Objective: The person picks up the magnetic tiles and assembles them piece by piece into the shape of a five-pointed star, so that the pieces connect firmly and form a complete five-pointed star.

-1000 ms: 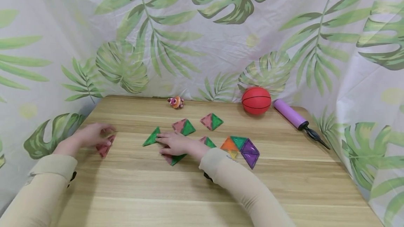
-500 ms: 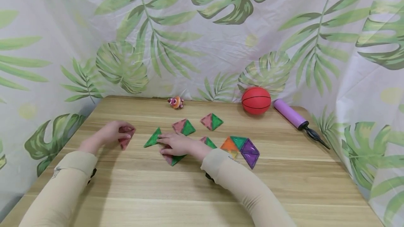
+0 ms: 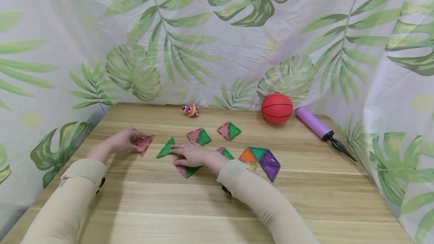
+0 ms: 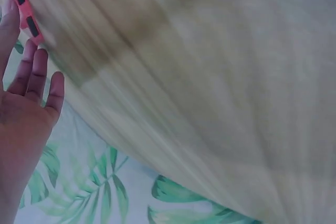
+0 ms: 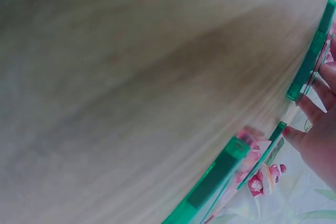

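Note:
My left hand (image 3: 125, 141) pinches a pink triangular magnetic tile (image 3: 145, 145) between thumb and fingers at the table's left side. In the left wrist view the tile's pink edge (image 4: 26, 17) shows at the fingertips. A short gap to its right, a green triangular tile (image 3: 165, 150) lies flat. My right hand (image 3: 194, 154) lies over the tiles with fingers extended, its fingertips touching that green tile. Partly beneath the palm is a pink-and-green tile pair (image 3: 192, 171). Other pink-and-green pairs lie behind (image 3: 203, 137) and beside the right wrist (image 3: 226, 154).
Another pink-and-green pair (image 3: 234, 131) lies farther back. Orange, yellow, teal and purple tiles (image 3: 270, 165) form a cluster right of the right wrist. A small figurine (image 3: 191, 110), a red ball (image 3: 277, 108) and a purple hand pump (image 3: 313, 123) stand along the table's back.
My left hand has carried the pink tile rightward from the table's left edge, closer to the green tile. The right hand has stayed almost still.

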`<action>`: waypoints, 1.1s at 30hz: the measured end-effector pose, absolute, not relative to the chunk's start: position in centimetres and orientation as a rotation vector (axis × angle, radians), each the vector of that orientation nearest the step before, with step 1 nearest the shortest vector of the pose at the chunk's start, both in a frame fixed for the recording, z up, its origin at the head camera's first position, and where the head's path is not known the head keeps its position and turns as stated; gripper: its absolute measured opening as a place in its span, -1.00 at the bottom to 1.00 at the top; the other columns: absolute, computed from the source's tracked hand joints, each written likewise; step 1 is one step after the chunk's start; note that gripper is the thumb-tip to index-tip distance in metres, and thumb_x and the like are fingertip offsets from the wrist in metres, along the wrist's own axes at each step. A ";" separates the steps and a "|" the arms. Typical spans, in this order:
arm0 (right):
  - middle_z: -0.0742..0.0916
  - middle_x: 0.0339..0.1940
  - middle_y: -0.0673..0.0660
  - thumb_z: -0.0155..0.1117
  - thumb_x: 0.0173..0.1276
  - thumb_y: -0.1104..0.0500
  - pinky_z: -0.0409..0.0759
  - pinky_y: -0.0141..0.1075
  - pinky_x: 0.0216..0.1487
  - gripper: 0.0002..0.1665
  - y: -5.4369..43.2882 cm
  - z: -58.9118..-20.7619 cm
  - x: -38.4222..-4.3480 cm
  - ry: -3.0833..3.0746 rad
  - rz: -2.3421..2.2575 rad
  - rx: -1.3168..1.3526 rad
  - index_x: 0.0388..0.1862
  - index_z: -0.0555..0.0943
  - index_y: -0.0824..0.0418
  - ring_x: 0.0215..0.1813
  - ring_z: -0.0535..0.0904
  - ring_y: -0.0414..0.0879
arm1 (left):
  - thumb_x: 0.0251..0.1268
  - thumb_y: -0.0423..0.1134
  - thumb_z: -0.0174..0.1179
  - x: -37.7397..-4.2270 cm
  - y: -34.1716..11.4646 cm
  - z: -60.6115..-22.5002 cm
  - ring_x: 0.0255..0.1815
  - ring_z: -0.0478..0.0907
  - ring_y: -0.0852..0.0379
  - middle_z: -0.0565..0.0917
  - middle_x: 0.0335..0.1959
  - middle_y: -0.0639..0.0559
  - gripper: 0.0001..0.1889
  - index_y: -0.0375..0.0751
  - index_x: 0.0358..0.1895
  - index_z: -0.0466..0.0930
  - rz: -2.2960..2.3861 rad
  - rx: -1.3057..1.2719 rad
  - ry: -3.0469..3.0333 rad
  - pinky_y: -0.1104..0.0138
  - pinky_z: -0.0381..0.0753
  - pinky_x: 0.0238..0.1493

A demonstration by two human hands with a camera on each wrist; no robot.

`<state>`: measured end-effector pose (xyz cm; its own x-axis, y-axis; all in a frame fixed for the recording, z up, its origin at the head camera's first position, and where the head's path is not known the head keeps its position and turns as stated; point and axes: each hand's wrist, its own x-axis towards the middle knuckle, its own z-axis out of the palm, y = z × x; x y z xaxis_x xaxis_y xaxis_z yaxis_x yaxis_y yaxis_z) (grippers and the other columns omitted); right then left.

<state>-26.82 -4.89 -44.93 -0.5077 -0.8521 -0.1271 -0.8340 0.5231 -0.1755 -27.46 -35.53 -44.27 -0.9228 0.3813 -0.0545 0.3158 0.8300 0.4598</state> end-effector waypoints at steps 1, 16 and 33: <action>0.27 0.49 -0.02 -0.02 0.45 -0.17 0.06 0.02 0.44 -0.37 -4.8 -44.9 -26.8 2.567 -0.135 -1.435 0.44 0.27 -0.02 0.49 0.11 -0.14 | 0.01 -0.14 0.40 -27.5 -35.6 -44.4 -0.06 0.50 -0.17 0.54 -0.09 -0.25 -0.38 -0.35 0.17 0.50 0.684 0.554 2.862 -0.08 0.45 -0.02; 0.26 0.49 -0.04 -0.04 0.45 -0.19 0.04 0.01 0.45 -0.36 -4.8 -45.1 -26.8 2.577 -0.131 -1.428 0.44 0.26 -0.03 0.49 0.11 -0.16 | 0.03 -0.21 0.39 -28.8 -32.8 -44.5 -0.15 0.46 -0.04 0.54 -0.16 -0.17 -0.42 -0.34 0.17 0.51 0.662 0.695 2.840 0.09 0.45 -0.10; 0.29 0.48 0.04 -0.03 0.45 -0.17 0.02 -0.05 0.47 -0.35 -4.5 -44.3 -26.9 2.556 -0.114 -1.483 0.43 0.28 0.04 0.49 0.13 -0.03 | 0.03 -0.27 0.40 -29.5 -30.0 -43.4 -0.09 0.47 -0.09 0.55 -0.11 -0.20 -0.44 -0.37 0.15 0.52 0.608 0.801 2.744 0.02 0.48 -0.03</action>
<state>-26.93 -4.48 -44.34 -0.4843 -0.8666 -0.1202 -0.8524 0.4983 -0.1583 -29.47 -30.02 -43.40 -0.8275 0.5539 -0.0914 0.4635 0.7660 0.4454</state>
